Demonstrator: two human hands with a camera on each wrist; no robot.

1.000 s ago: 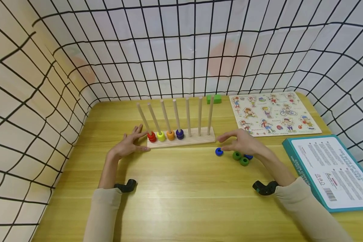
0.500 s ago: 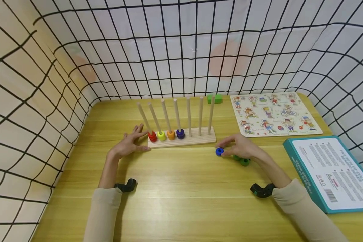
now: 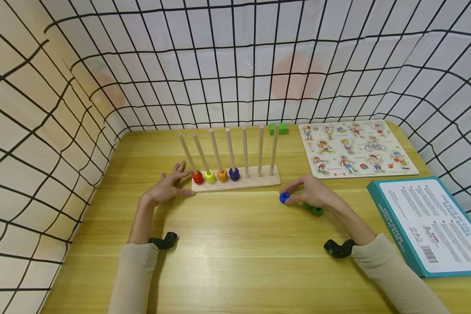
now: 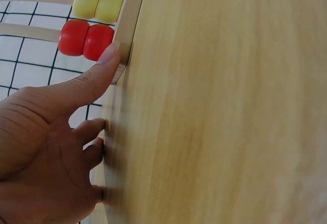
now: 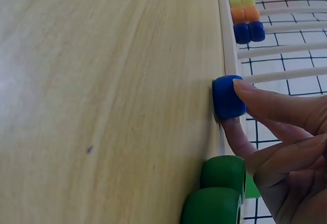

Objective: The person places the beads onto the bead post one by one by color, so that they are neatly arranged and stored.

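Observation:
My right hand (image 3: 313, 192) pinches a blue bead (image 3: 284, 198) low over the table, right of the peg stand. In the right wrist view the thumb lies on top of the bead and a finger reaches to its far side. Green beads (image 5: 217, 203) sit beside that hand, partly hidden by it in the head view. My left hand (image 3: 165, 188) rests with fingers spread at the left end of the wooden peg stand (image 3: 253, 182). Its thumb (image 4: 97, 76) touches the base near two red beads (image 4: 74, 38). Yellow beads (image 3: 209, 176), orange beads (image 3: 221, 175) and dark blue beads (image 3: 234, 174) sit on neighbouring pegs.
A green block (image 3: 278, 128) lies behind the stand. At the back right is a picture puzzle board (image 3: 357, 150), with a teal-edged box (image 3: 431, 222) in front of it. Black netting (image 3: 253, 74) encloses the table (image 3: 235, 253) at the back and sides.
My right hand has come down to the blue bead and its thumb and finger have closed on it. The other blue bead behind is now hidden by the hand. My left hand stays put.

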